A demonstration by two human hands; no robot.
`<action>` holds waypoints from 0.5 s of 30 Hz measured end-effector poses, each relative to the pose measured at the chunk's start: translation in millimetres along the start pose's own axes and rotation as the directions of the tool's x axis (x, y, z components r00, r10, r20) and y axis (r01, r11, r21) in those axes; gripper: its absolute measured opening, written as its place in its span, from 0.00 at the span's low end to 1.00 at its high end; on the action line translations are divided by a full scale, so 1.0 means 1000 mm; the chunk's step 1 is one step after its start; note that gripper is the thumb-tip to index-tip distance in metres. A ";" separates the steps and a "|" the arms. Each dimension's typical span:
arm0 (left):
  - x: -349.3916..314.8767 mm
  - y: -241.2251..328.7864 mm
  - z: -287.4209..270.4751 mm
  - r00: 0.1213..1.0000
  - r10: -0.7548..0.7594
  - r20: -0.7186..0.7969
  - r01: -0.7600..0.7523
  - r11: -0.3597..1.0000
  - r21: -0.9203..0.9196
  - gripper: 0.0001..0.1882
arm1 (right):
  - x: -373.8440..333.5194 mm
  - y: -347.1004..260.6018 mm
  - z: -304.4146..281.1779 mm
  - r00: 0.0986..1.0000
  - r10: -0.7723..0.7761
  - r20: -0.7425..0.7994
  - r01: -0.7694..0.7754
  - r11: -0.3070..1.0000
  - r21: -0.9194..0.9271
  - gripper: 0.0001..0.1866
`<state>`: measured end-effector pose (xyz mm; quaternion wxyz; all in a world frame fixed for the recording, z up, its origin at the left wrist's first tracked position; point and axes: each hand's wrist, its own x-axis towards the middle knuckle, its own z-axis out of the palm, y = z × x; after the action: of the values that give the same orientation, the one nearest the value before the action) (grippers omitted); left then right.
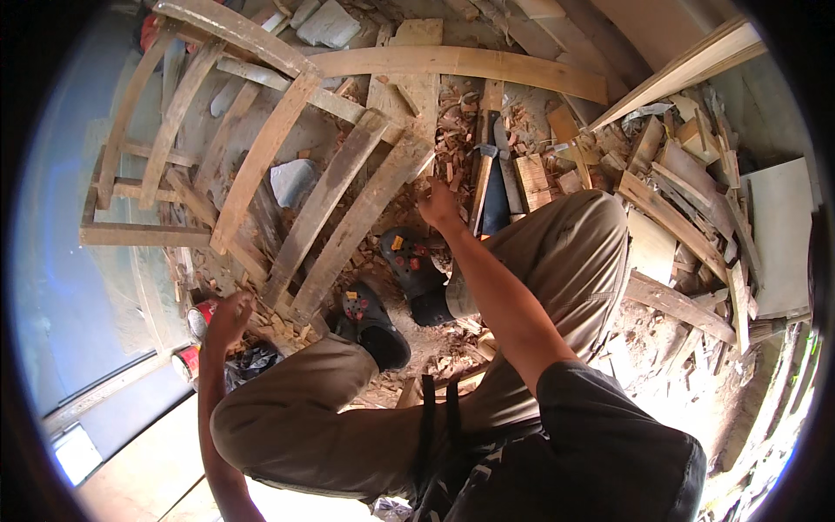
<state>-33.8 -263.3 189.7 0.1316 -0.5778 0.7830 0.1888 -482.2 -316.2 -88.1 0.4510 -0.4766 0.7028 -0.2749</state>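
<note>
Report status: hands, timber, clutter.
Right hand near far end of weathered brown wooden beam, contact unclear. Left hand beside red-and-silver can, grip unclear. Brown wood chips scattered nearby.

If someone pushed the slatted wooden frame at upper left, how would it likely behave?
The slatted wooden frame would probably shift stiffly as one piece, since a thick rail joins its curved slats. It may drag rather than slide, given the wood chips nearby.

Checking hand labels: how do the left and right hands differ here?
The right hand is farther forward than the left hand. The right hand is near the plank's far end; the left hand is near the red cans. Both hands are bare.
</note>
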 end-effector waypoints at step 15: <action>-0.062 -0.033 0.020 0.938 -0.311 0.151 0.336 0.925 -0.179 0.13 | 0.043 0.061 0.004 0.950 -0.002 -0.313 -0.027 0.996 -0.088 0.40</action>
<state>15.6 -209.6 193.1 0.1481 -0.6973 0.6441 0.2774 -509.9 -331.3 -155.6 0.3134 -0.4425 0.7802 -0.3119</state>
